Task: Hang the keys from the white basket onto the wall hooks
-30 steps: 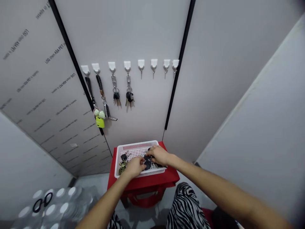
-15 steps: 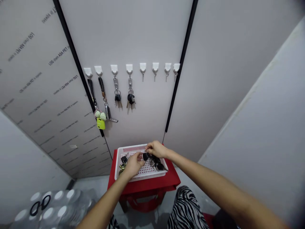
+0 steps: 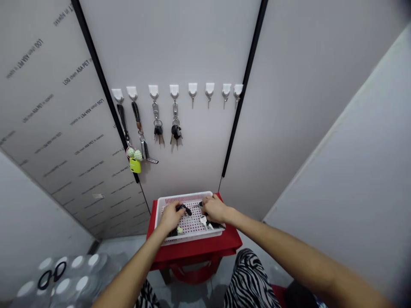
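A white perforated basket (image 3: 189, 197) holds keys, and both my hands are inside it. My left hand (image 3: 171, 217) is at its left side, fingers closed on a bunch of black-headed keys (image 3: 186, 209). At the right side, my right hand (image 3: 215, 208) has its fingers curled down on keys, with a dark bit (image 3: 201, 204) showing at the fingertips; most of what it grips is hidden. Silver keys (image 3: 204, 221) lie below that hand. Beneath my left hand, a pale yellowish item (image 3: 180, 230) lies with dark pieces, partly covered.
The basket stands on a red-covered stool (image 3: 195, 248). White hooks (image 3: 192, 89) line the wall ahead; the left ones carry key bunches (image 3: 176, 131), straps and a lime-green tag (image 3: 135, 165). Capped bottles (image 3: 64, 286) stand at lower left. My zebra-striped knee (image 3: 250, 278) is near the stool.
My left hand has moved left with the black-headed keys, away from my right hand. My right hand has lowered slightly onto the right side of the basket.
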The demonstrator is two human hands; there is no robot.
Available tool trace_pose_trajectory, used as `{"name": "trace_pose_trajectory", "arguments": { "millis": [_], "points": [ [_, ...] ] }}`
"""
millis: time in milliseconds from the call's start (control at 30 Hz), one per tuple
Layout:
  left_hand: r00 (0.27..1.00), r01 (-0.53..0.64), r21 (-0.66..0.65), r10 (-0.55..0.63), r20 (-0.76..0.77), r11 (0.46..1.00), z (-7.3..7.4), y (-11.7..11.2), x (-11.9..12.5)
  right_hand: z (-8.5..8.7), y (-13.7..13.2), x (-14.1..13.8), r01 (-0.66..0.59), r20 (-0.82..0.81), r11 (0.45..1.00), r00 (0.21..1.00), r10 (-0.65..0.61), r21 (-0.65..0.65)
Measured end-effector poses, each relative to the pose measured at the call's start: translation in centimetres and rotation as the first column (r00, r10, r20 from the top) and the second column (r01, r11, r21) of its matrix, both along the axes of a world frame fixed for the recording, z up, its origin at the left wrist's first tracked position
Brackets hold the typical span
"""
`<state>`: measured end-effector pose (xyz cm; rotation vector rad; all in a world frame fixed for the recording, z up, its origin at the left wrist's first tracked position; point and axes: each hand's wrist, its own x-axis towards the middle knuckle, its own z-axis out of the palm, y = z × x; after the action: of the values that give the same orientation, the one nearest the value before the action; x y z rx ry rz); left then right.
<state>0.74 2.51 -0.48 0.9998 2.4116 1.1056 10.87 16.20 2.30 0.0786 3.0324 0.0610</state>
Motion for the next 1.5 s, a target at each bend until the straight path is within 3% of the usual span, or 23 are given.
{"name": "trace_pose_trajectory", "arguments": {
  "millis": [100,200,267,367,433,500,567,633,767,867,967,1033,1167,1233,1333,1400,1500],
  "points": [
    [1.0,0.007,0.001,-0.007,-0.013,1.0,0.0,0.1,0.1,-0.3,0.1,0.0,0.017,-0.034,0.999,0.999,-0.019,-0.044],
    [0.999,0.015,0.005,-0.015,-0.029,1.0,0.2,0.0,0.2,0.3,0.7,-0.4,0.073,-0.095,0.96,0.99,-0.102,-0.271],
    [1.0,0.009,0.01,-0.009,-0.021,1.0,0.4,-0.1,0.3,0.9,1.1,-0.8,0.125,-0.116,0.866,0.972,-0.205,-0.484],
    [1.0,-0.011,0.056,0.011,-0.002,0.998,0.7,0.1,0.4,1.8,1.4,-1.1,0.151,-0.09,0.636,0.94,-0.33,-0.757],
    [0.999,0.009,0.139,-0.015,0.042,0.99,1.1,0.5,0.5,2.4,1.2,-1.4,0.136,-0.06,0.482,0.927,-0.369,-0.865],
    [0.985,0.061,0.27,-0.102,0.137,0.961,1.6,1.1,0.7,3.1,1.0,-1.6,0.107,-0.045,0.363,0.921,-0.387,-0.926],
    [0.944,0.09,0.412,-0.21,0.255,0.907,2.2,1.7,1.0,3.7,0.7,-1.7,0.084,-0.043,0.293,0.915,-0.402,-0.953],
    [0.888,0.073,0.501,-0.285,0.362,0.863,2.9,2.1,1.3,4.3,0.5,-1.9,0.072,-0.045,0.264,0.909,-0.413,-0.962],
    [0.819,0.021,0.532,-0.32,0.477,0.847,4.5,2.6,1.3,5.8,0.5,-2.2,0.05,-0.074,0.269,0.9,-0.429,-0.962],
    [0.85,-0.056,0.586,-0.269,0.453,0.808,6.2,3.2,0.6,7.7,1.0,-2.8,-0.005,-0.152,0.295,0.867,-0.474,-0.955],
    [0.926,-0.107,0.666,-0.169,0.337,0.739,8.9,4.3,-0.3,11.0,1.8,-4.0,-0.081,-0.271,0.336,0.777,-0.568,-0.938],
    [0.974,-0.074,0.706,-0.102,0.204,0.705,11.3,5.2,-0.8,13.8,2.3,-5.0,-0.145,-0.353,0.358,0.695,-0.627,-0.922],
    [0.998,0.035,0.7,0.014,-0.065,0.713,16.5,6.8,-1.2,19.3,3.1,-7.2,-0.256,-0.465,0.39,0.56,-0.686,-0.884],
    [0.985,0.037,0.681,0.088,-0.148,0.731,18.7,7.4,-1.5,21.5,3.4,-8.5,-0.259,-0.505,0.434,0.5,-0.704,-0.863],
    [0.962,0.018,0.652,0.164,-0.217,0.758,21.0,8.1,-2.3,23.4,4.0,-10.3,-0.182,-0.586,0.565,0.386,-0.712,-0.805],
    [0.954,0.005,0.628,0.185,-0.236,0.778,22.0,8.4,-2.8,24.1,4.4,-11.4,-0.094,-0.631,0.64,0.326,-0.704,-0.762],
    [0.947,-0.023,0.596,0.208,-0.245,0.803,22.7,8.7,-3.4,24.4,4.7,-12.2,0.041,-0.651,0.691,0.3,-0.697,-0.721]
  ]
}}
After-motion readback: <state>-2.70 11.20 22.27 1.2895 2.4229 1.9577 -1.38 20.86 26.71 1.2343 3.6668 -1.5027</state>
